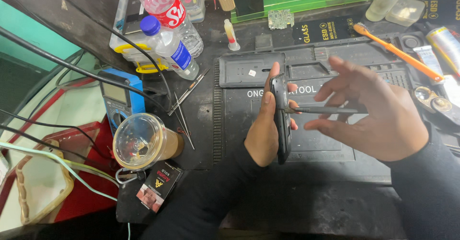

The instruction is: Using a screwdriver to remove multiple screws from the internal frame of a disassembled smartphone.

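Note:
My left hand (pixel 263 129) holds a dark smartphone (pixel 282 125) on its edge, upright over a black work mat (pixel 335 144). My right hand (pixel 378 115) grips a thin dark tool (pixel 321 109), its tip touching the phone's side edge near the top. The fingers of my right hand are spread, with the tool pinched between thumb and fingers. A dark phone back cover (pixel 251 70) lies flat on the mat just beyond my left hand.
A blue multimeter (pixel 122 98), a plastic cup with brown drink (pixel 143 141), two plastic bottles (pixel 170 43), tweezers (pixel 182 120) and black cables lie to the left. An orange toothbrush (pixel 397 53), tubes and a small circuit board (pixel 280 18) sit at the back right.

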